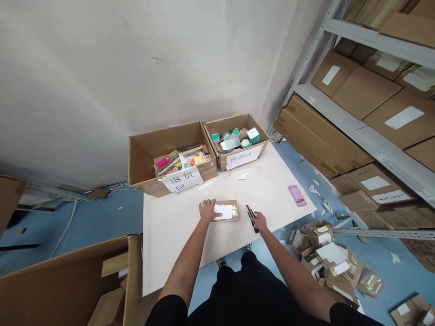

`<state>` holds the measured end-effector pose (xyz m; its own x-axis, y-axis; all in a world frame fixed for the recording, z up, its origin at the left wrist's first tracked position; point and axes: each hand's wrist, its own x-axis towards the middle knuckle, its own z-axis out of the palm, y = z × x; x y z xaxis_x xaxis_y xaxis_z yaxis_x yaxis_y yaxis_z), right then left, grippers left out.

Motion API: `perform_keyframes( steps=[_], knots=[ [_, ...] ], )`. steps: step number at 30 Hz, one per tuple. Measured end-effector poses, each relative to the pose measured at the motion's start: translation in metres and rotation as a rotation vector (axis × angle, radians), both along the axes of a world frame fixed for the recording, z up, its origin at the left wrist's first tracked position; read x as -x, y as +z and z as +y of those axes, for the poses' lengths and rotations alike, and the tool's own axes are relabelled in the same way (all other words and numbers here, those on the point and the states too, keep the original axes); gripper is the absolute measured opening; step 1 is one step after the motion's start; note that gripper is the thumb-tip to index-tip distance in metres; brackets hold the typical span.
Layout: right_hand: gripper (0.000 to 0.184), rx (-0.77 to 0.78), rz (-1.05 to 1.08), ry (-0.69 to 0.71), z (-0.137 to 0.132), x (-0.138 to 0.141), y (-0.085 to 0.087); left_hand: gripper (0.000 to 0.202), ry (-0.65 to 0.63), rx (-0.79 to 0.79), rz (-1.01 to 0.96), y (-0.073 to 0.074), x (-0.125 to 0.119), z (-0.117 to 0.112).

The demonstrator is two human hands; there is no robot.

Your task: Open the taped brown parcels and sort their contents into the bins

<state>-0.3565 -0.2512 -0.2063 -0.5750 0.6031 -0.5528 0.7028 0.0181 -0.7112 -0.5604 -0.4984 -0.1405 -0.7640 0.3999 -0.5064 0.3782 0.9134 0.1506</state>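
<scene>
While both hands rest at the middle of the frame, on the near part of the white table (176, 253), we list what lies about them.

Item 1: flat parcel (228, 211), brown card with a white label. Its long axis runs left to right across the frame. Our left hand (208, 210) lies open and flat on its left end, fingers spread and gripping nothing.

Item 2: utility knife (250, 216), yellow and black, just right of the parcel and apart from it. Its long axis slants from lower right to upper left, with the far end towards the parcel's right edge. Our right hand (261, 222) is curled about its near end. It is the nearer hand to the knife, as the left is to the parcel.

Item 3: left carton (142, 158), upper centre, paper label on the front. It holds pink, yellow and orange small boxes heaped at its right side.

Item 4: right carton (222, 160), touching the first and likewise labelled. It is filled with green, teal and white packets.

Item 5: pink object (297, 195), blurred, near the table's right edge.

Item 6: heap of small parcels (333, 260) on the floor, lower right, below shelving (374, 145) stacked with brown cartons.
</scene>
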Motion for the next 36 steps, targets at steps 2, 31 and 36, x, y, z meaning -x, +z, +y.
perform_keyframes(
  steps=[2,31,36],
  knots=[
    [0.041,0.019,0.01,-0.024,0.011,0.007,-0.001,0.083,0.062,0.024,0.015,0.0,-0.012,-0.002],
    [0.099,0.031,-0.036,0.47,-0.041,0.068,0.015,0.106,0.78,-0.322,-0.2,-0.037,-0.141,0.061],
    [0.097,0.009,0.007,0.547,-0.028,0.079,0.009,0.093,0.816,-0.292,-0.168,-0.04,-0.136,0.069]
  ],
)
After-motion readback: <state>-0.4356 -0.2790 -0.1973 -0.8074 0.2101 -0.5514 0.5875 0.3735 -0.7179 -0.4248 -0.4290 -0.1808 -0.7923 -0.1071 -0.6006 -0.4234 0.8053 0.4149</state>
